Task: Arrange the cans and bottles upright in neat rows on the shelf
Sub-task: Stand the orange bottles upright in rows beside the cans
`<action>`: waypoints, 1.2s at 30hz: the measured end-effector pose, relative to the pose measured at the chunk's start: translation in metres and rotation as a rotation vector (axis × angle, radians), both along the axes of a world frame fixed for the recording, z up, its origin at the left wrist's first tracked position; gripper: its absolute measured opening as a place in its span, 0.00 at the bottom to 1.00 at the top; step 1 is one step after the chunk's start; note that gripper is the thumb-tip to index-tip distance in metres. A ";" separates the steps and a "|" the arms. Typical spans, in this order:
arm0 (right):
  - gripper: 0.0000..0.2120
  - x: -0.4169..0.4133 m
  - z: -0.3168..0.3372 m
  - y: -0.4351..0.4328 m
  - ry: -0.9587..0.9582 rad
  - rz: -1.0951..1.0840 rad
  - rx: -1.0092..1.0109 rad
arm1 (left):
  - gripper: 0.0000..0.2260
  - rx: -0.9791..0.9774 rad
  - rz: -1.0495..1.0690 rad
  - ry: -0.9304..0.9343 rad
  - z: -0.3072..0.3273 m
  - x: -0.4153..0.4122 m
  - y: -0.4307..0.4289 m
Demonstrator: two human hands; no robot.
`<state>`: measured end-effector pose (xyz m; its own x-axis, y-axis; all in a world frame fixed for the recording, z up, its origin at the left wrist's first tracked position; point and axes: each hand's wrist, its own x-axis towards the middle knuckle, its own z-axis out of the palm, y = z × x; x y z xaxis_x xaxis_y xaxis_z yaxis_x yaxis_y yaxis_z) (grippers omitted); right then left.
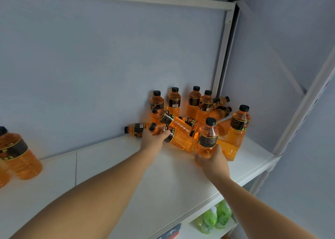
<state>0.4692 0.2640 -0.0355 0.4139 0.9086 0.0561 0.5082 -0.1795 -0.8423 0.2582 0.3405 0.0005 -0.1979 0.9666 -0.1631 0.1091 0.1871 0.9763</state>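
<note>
Several orange drink bottles with black caps and dark labels crowd the right end of the white shelf (126,166). Some stand upright along the back wall (174,101); others lie toppled in a pile (183,126). My left hand (152,141) grips a lying bottle (174,135) near its neck at the pile's left side. My right hand (212,161) holds an upright bottle (207,137) round its base at the front of the pile. Another upright bottle (238,126) stands just right of it.
At the far left edge, more orange bottles (16,153) lean on the shelf. A white metal upright (223,54) frames the right back corner. Green bottles (215,218) sit on the lower shelf at bottom right.
</note>
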 end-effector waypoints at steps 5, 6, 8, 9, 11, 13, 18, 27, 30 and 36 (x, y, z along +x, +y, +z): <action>0.32 -0.006 0.002 -0.009 0.024 0.078 0.037 | 0.21 0.179 -0.006 0.164 0.021 0.003 -0.020; 0.32 -0.008 0.002 -0.011 0.026 0.095 0.044 | 0.20 0.210 -0.008 0.221 0.026 0.002 -0.025; 0.31 -0.014 0.000 -0.016 0.032 0.142 0.055 | 0.20 0.277 -0.023 0.338 0.034 -0.001 -0.036; 0.31 -0.017 -0.001 -0.018 0.033 0.167 0.060 | 0.19 0.306 -0.031 0.377 0.037 -0.004 -0.043; 0.30 -0.026 -0.001 -0.023 0.037 0.216 0.072 | 0.18 0.347 -0.022 0.425 0.041 -0.012 -0.059; 0.29 -0.037 0.000 -0.027 0.057 0.271 0.079 | 0.17 0.382 0.025 0.451 0.041 -0.024 -0.075; 0.29 -0.078 -0.003 -0.042 0.068 0.433 0.068 | 0.24 0.414 0.177 0.552 0.040 -0.063 -0.118; 0.25 -0.162 0.000 -0.082 -0.054 0.762 0.060 | 0.24 0.370 0.417 0.630 0.041 -0.151 -0.196; 0.26 -0.189 0.004 -0.089 -0.046 0.839 0.072 | 0.15 0.375 0.484 0.622 0.046 -0.179 -0.217; 0.26 -0.246 0.010 -0.096 -0.035 0.930 0.086 | 0.11 0.352 0.596 0.652 0.049 -0.235 -0.246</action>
